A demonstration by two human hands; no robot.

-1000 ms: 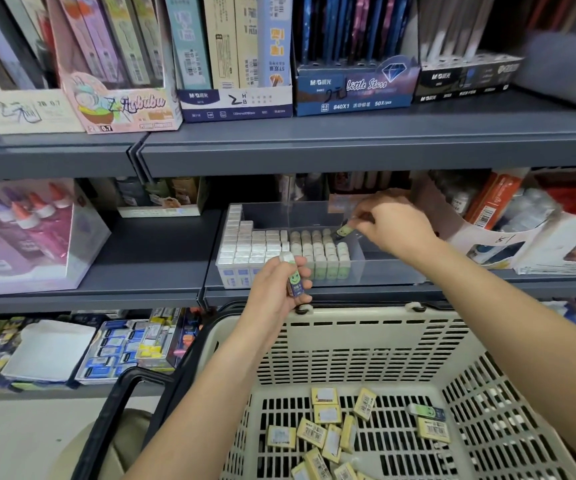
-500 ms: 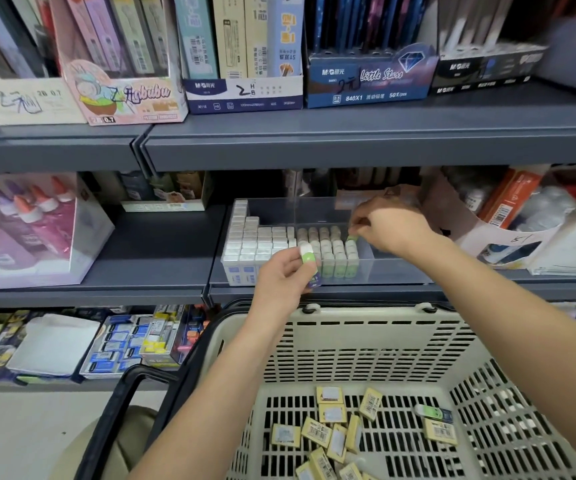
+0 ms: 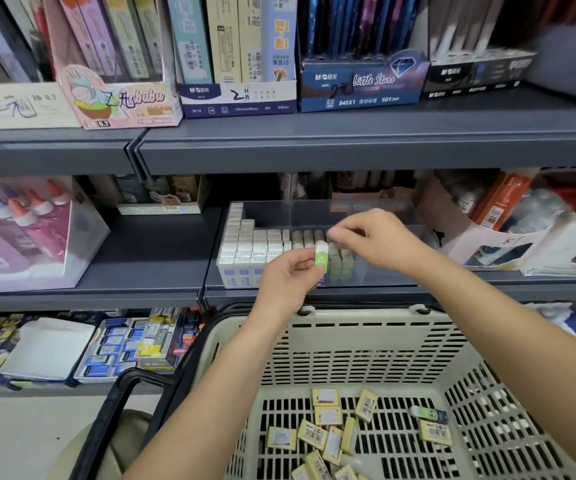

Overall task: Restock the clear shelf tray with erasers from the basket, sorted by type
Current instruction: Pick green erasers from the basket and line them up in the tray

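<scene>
The left hand (image 3: 288, 277) keeps a narrow grip on a small green-and-white sleeved eraser (image 3: 321, 253), pinched upright between thumb and fingertips just in front of the clear acrylic shelf tray (image 3: 380, 271), close to its front wall. The right hand (image 3: 383, 245) hovers over the middle of the tray with thumb and forefinger drawn close together beside the eraser's top; whether that grip has anything in it I cannot tell. The step in hand looks like passing this eraser across and standing it at the end of the block of green-sleeved erasers (image 3: 341, 262) in the tray's middle, right of the white erasers with blue print (image 3: 250, 245) that fill the tray's left side. To do it well, take it by the bare white cap and keep it upright with the sleeve facing as its neighbours do. Then lower it straight into the open space at the tray's right without knocking the stood pieces, which are narrow and would likely topple in a row. The tray walls are smooth, hard and see-through, so the edge is easy to misjudge. Below the tray, the cream slotted plastic basket (image 3: 366, 344) holds loose flat yellow-wrapped erasers (image 3: 317, 435) with barcode labels and one more green-sleeved eraser lying flat (image 3: 428, 412), so a good deal remains to sort.
</scene>
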